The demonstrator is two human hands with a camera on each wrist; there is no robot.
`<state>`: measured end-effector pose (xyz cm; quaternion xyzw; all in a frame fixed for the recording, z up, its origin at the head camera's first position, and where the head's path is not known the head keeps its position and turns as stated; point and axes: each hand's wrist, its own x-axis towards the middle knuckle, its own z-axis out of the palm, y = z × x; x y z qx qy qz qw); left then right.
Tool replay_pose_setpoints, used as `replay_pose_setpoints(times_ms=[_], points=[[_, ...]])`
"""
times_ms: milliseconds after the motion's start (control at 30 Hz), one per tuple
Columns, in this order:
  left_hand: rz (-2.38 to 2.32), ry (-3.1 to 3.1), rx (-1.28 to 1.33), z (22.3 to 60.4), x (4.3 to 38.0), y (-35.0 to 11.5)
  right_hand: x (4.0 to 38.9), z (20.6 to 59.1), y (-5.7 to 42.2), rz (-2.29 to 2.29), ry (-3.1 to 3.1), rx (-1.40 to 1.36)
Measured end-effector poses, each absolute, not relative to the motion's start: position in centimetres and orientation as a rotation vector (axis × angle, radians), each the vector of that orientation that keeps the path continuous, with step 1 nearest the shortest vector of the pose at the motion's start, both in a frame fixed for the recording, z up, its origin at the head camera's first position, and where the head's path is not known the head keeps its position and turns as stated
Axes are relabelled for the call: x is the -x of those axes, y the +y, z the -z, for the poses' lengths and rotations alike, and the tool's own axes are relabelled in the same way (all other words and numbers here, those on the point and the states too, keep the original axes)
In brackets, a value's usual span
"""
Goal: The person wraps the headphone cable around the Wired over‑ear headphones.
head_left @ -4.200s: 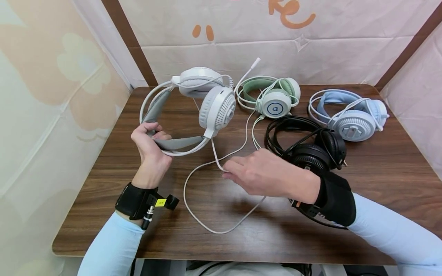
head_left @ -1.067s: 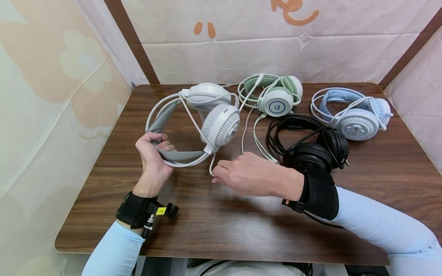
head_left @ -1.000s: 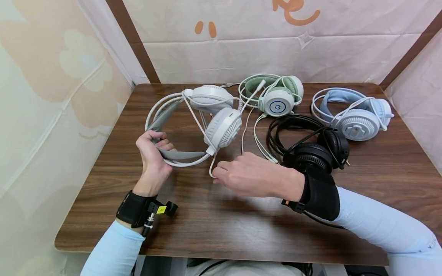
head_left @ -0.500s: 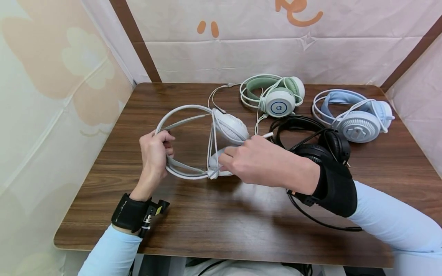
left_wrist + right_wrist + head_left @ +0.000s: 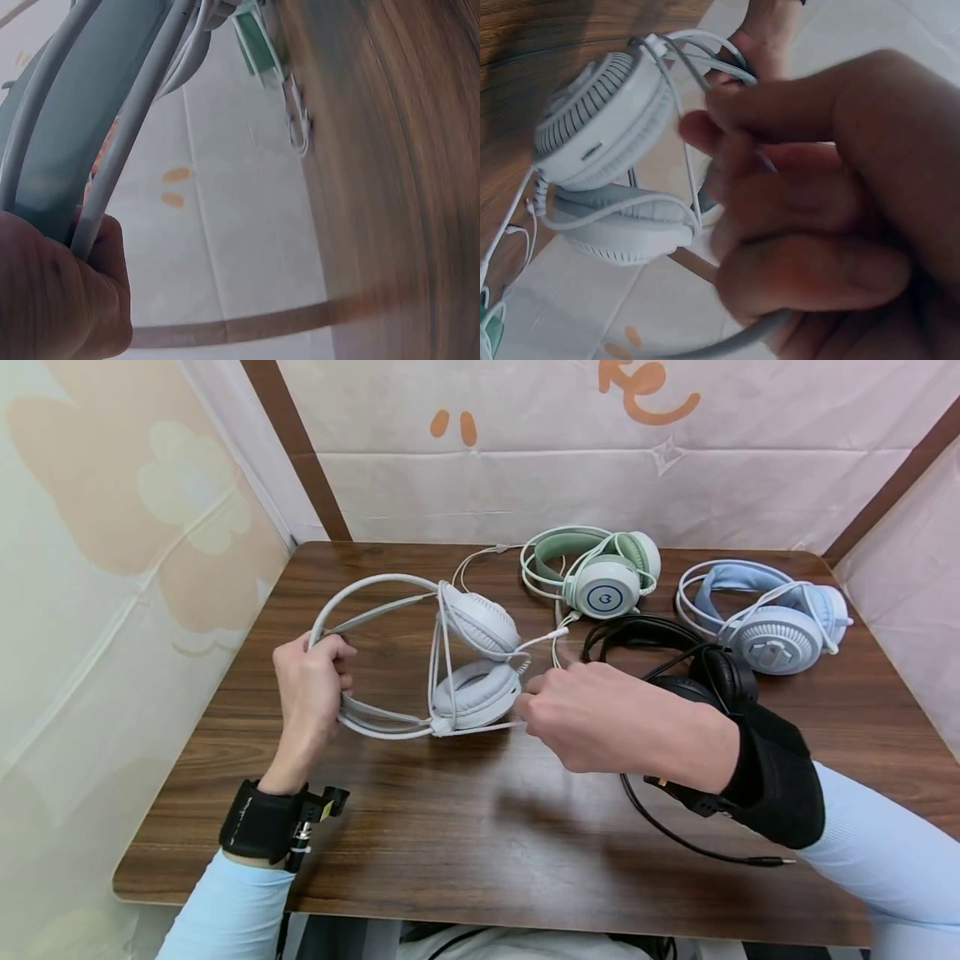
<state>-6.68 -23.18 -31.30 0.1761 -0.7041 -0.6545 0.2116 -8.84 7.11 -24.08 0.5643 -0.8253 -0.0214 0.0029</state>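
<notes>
My left hand point(image 5: 306, 689) grips the headband of a white headset point(image 5: 486, 625), fingers curled round its twin bands and grey strap point(image 5: 82, 105). The ear cups point right, one above the other in the head view. White cable point(image 5: 447, 664) crosses between the two ends of the headband in a few strands. Right of the cups, my right hand point(image 5: 600, 718) pinches a stretch of that cable point(image 5: 690, 64) between thumb and fingers, pulled out from the lower cup. A thin microphone boom point(image 5: 546, 639) sticks out toward the right hand.
A green-and-white headset point(image 5: 603, 589) stands at the back, cable wound round it. Right of it is a light blue headset point(image 5: 776, 635). Black headphones point(image 5: 720, 677) lie partly behind my right forearm; a black cable point(image 5: 675, 837) runs toward the front of the wooden table point(image 5: 450, 852).
The white headset has turned and tipped, its cups now facing right. My right hand has moved rightward with the cable, and more strands now cross the headband ends.
</notes>
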Motion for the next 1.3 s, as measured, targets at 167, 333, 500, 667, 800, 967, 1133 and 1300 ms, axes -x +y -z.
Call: replay_pose_setpoints(times_ms=[167,333,500,667,800,967,1133,1300], points=[[1.674,-2.076,-0.488,31.2,6.4,-24.0,8.8,24.0,7.0,-0.024,-2.551,-1.779],[1.386,-2.4,-0.421,31.4,5.7,-23.4,7.8,24.1,6.4,-0.062,-2.452,-1.754],[1.194,-2.602,-0.324,30.9,4.8,-22.6,3.9,24.4,5.7,-0.137,-2.36,-1.936],[1.252,-2.683,-0.173,30.0,4.4,-22.7,1.9,24.5,5.6,-0.044,-2.138,-1.912],[1.539,-2.719,-0.011,29.5,4.2,-22.8,5.5,23.9,5.2,-0.102,-2.005,-1.831],[2.068,-2.581,0.148,29.8,4.2,-23.0,11.6,24.6,5.2,-0.439,-1.967,-1.85],[2.555,-2.182,0.387,31.0,4.3,-24.5,16.3,26.5,6.7,-0.873,-2.033,-1.834],[2.937,-1.687,0.566,32.3,4.6,-26.4,18.8,29.1,8.1,-1.033,-2.2,-1.722]])
